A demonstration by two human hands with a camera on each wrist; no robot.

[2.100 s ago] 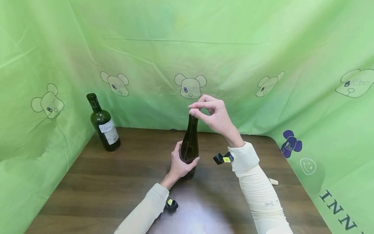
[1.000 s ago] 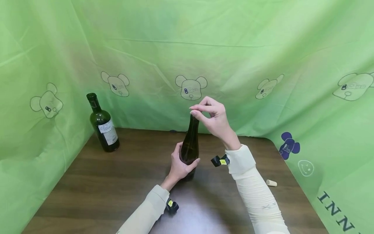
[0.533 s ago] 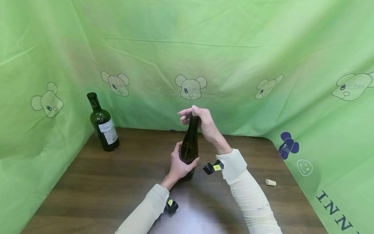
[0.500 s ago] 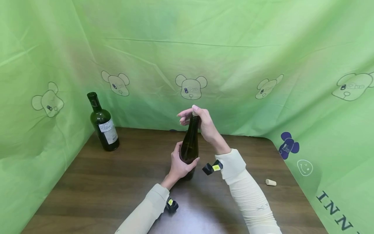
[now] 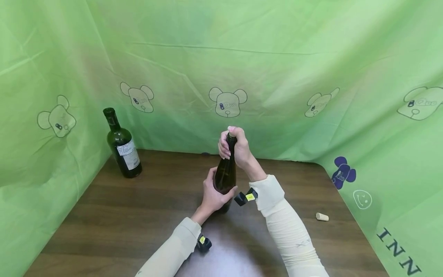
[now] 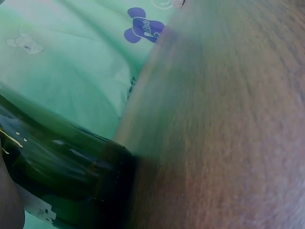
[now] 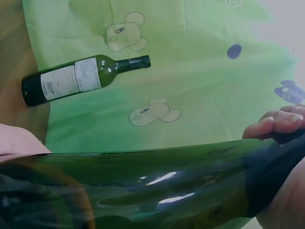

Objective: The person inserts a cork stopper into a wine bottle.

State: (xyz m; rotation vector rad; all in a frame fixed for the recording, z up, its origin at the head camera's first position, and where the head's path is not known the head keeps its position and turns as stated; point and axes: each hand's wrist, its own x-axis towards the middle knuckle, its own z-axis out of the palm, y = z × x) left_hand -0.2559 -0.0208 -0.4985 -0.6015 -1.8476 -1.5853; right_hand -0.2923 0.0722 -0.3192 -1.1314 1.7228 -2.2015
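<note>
A dark green wine bottle (image 5: 225,171) stands upright near the middle of the table. Around its body curls my left hand (image 5: 212,197), thumb on the near side. My right hand (image 5: 243,151) grips the neck with fingers wrapped round it, and its thumb presses down on the mouth, covering what is there. From the right wrist, the bottle (image 7: 162,186) fills the lower part, with right fingertips (image 7: 279,121) at its neck. The left wrist view shows the bottle's base (image 6: 102,183) at the tabletop.
A second green wine bottle (image 5: 125,154) with a white label stands at the back left of the wooden table (image 5: 145,215). One loose cork (image 5: 322,217) lies on the right side. Green printed cloth (image 5: 173,69) hangs behind and along both sides.
My right hand pinched something small at the bottle's mouth, then shifted its thumb onto the top, over a pale cork. Its fingers have now closed round the neck. My left hand holds still.
</note>
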